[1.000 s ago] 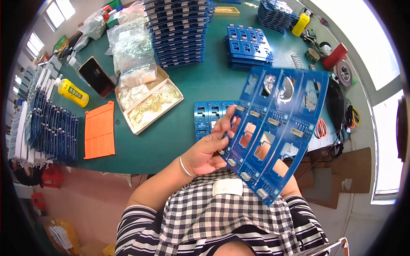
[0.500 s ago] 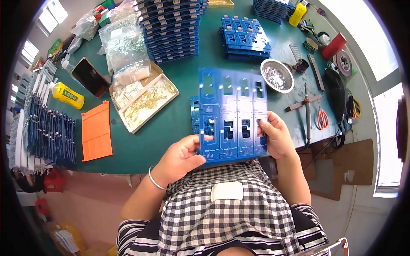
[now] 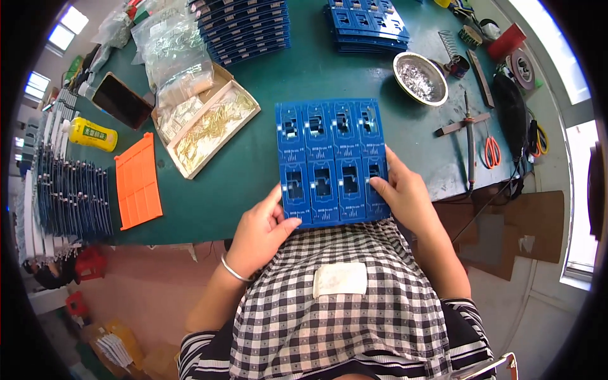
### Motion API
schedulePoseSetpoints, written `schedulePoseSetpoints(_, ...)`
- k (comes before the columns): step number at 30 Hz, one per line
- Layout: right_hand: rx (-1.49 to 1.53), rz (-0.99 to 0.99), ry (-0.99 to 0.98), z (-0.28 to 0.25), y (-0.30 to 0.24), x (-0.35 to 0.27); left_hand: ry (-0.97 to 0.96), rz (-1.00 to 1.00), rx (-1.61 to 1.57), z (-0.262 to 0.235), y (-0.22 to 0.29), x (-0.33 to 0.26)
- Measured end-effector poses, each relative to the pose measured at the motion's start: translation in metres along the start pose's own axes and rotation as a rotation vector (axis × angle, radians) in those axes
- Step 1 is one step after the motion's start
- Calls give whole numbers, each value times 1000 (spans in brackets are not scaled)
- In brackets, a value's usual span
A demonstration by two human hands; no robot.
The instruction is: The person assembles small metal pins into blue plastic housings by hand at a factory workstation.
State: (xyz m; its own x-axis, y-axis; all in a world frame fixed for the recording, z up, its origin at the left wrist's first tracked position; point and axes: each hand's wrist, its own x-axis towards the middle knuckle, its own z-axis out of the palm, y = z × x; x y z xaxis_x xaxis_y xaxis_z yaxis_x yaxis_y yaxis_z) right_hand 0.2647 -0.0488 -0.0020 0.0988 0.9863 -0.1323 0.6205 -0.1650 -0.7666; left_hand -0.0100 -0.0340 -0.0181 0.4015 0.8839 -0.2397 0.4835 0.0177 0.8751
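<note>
A blue circuit board panel point(image 3: 332, 155), with two rows of cut-out sections, lies nearly flat at the table's front edge, just above my checked apron. My left hand point(image 3: 258, 227) grips its lower left corner, thumb along the front edge. At the right side, my right hand point(image 3: 407, 197) pinches the panel, its thumb on the top face near a cut-out and its fingers out of sight beneath. Whether another panel lies underneath I cannot tell.
A box of gold-coloured pins point(image 3: 221, 130), a phone point(image 3: 120, 101), a yellow bottle point(image 3: 93, 135) and an orange tray point(image 3: 137, 183) lie leftward. Stacked panels point(image 3: 244, 28) stand behind. Rightward are a metal bowl point(image 3: 420, 79), a soldering iron point(image 3: 470, 139) and scissors point(image 3: 492, 152).
The panel has gone from tilted up and blurred to lying flatter and sharp. My right thumb now rests on its top face. The view has shifted, so the table things appear higher.
</note>
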Motion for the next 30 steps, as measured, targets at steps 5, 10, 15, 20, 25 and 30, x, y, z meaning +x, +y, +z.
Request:
schedulePoseSetpoints(5,-147,116,-66,-4,-5,-4,38,37,8,3,0,-1)
schedulePoseSetpoints(10,-112,142,-112,-6,-8,4,15,8,22,1,3,1)
schedulePoseSetpoints(15,-190,122,-89,-5,-1,10,-5,27,70,1,5,4)
schedulePoseSetpoints(20,-317,37,-35,0,7,3,-45,-22,56,0,10,2)
schedulePoseSetpoints(25,-289,45,-56,-6,11,-7,-20,-23,139,-6,14,1)
schedulePoseSetpoints(30,-467,-371,0,-18,23,-37,-9,106,262,-12,15,-7)
